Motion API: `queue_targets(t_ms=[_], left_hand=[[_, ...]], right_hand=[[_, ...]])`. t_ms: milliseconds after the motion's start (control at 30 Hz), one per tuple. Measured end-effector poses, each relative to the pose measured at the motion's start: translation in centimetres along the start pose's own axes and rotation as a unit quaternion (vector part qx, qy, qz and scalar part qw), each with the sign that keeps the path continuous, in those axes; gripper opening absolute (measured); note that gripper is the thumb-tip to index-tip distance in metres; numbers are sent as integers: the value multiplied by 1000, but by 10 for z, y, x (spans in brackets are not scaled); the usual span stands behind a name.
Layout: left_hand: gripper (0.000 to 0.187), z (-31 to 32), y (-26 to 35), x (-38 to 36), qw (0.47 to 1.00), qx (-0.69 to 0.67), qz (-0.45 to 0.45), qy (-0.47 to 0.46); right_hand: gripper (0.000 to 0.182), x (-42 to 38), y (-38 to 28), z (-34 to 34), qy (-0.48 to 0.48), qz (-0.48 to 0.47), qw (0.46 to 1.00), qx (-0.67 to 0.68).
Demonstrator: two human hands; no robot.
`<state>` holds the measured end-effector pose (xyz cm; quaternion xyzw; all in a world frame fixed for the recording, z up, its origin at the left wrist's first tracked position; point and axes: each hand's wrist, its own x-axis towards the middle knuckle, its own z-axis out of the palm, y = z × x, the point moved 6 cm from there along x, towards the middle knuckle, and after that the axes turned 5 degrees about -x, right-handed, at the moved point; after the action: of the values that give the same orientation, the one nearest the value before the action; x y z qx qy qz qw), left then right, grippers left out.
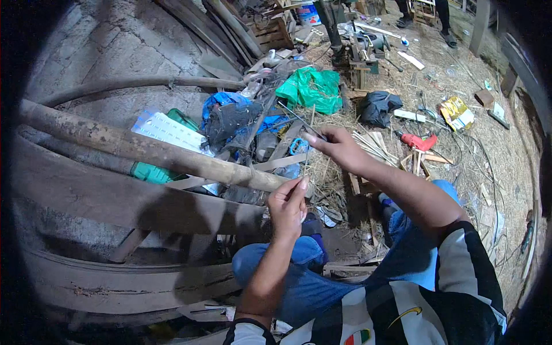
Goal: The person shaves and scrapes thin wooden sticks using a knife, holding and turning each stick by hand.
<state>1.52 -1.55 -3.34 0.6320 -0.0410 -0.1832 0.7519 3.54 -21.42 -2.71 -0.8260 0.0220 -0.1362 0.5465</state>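
My right hand (pixel 343 150) is closed around a long, thin, dark blade-like tool (pixel 296 117), which slants up and left from the fingers. Lower and to the left, my left hand (pixel 287 208) has thumb and forefinger pressed together on a thin light strip (pixel 306 163). The strip stands up from those fingertips toward the right hand. A thick bamboo pole (pixel 144 146) runs in from the left and ends right behind my left hand.
Beyond my hands lie a green plastic bag (pixel 313 90), a black bag (pixel 379 108) and a red power drill (pixel 418 141). Light wooden sticks (pixel 374 145) are bundled right of my right hand. A person's feet (pixel 425 31) show at the top.
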Motion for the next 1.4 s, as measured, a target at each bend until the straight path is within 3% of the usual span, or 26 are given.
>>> queue_targets(t_ms=[133, 233, 300, 367, 467, 533, 567, 633, 733, 800, 900, 1000, 1033, 1133, 1333, 1400], left_hand=[[24, 8, 1, -2, 998, 50, 17, -22], [26, 10, -2, -1, 996, -48, -37, -61], [24, 18, -2, -4, 976, -138, -89, -147], [22, 18, -6, -4, 976, -150, -101, -121], [20, 15, -8, -2, 978, -154, -106, -94], [20, 12, -8, -1, 980, -147, -98, -91], [20, 10, -7, -1, 979, -159, -94, -85], [20, 6, -4, 1, 979, -171, -85, -76], [17, -1, -5, 3, 977, -189, -94, -32], [16, -1, -6, 2, 969, -216, -101, -65], [17, 0, -3, 0, 960, -238, -97, -115], [17, 3, -11, 0, 955, -244, -126, -109], [17, 4, -11, 1, 955, -245, -126, -110], [19, 5, -14, 0, 927, -307, -163, -140], [20, 1, -26, 10, 917, -327, -191, -123], [20, -2, -26, 6, 922, -317, -190, -119]], right_hand=[[28, -1, 14, 10, -28, 70, 978, 197], [24, -1, 10, 13, -66, 98, 955, 273], [21, -1, 6, 11, -78, 97, 954, 274], [20, -1, 5, 12, -89, 93, 953, 273], [27, 1, 2, 12, -78, 31, 967, 239], [34, 0, -11, -1, -1, -97, 995, 13], [34, -3, -12, -2, -3, -99, 995, 13], [36, -14, -24, 3, -18, -147, 963, -224], [31, -35, -46, 13, -34, -219, 942, -253], [32, -33, -47, 12, -21, -221, 942, -253], [34, -5, -27, -12, 37, -110, 945, -306], [32, -6, -16, -8, 1, -70, 962, -262], [30, -15, -23, 2, 12, -149, 957, -250], [30, -18, -31, 0, -8, -201, 945, -257], [32, -8, -10, -1, -12, -184, 934, -306], [35, 6, 15, -17, 37, -90, 939, -329]])
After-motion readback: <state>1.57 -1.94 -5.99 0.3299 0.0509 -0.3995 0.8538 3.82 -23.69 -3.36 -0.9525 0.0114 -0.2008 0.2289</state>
